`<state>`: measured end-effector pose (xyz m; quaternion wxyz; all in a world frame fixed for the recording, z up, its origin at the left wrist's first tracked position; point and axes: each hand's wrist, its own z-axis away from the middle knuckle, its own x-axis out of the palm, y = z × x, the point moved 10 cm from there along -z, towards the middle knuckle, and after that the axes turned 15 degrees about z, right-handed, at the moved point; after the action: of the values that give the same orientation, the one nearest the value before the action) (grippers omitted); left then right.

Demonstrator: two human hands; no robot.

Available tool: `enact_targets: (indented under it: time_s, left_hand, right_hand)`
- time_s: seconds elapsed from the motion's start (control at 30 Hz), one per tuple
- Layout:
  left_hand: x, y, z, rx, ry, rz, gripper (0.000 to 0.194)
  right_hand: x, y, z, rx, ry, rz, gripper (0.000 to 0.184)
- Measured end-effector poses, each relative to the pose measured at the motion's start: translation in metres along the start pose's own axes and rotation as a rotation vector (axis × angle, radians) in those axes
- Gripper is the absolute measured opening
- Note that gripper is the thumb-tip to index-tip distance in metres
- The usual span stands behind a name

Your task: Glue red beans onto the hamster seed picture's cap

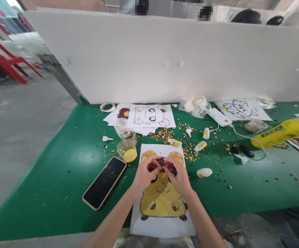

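Observation:
A white sheet with a yellow cartoon animal drawing [162, 198] lies flat before me on the green table. Dark red beans [161, 161] cover the top of the animal's head, and yellow kernels [149, 153] fill its ears. My left hand [145, 172] curls over the left side of the beans, thumb and forefinger closed together on them. Mirroring it, my right hand [177, 174] is closed at the beans from the right. The fingertips of both hands nearly meet. Fingers partly hide the animal's eyes and the bean patch.
Left of the sheet lie a phone [104, 183] and clear jars [127, 151]. Small glue bottles [204, 173] and scattered kernels [162, 135] are to the right and behind. A yellow bottle [281, 132] lies far right. A white panel [149, 62] borders the table's back.

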<state>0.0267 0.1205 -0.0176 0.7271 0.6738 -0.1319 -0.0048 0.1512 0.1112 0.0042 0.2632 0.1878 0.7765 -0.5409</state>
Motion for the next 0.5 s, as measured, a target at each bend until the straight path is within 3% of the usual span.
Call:
enact_targets:
  time_s: [0.17,0.5]
  left_hand:
    - [0.01,0.001,0.001,0.007,-0.073,-0.027,0.03]
    - [0.013,0.005,0.004,0.072,-0.076,-0.159,0.026]
  right_hand:
    - [-0.012,0.002,0.0,0.009,0.103,0.04,0.018]
    - [-0.014,-0.014,0.005,-0.181,0.161,0.281,0.021]
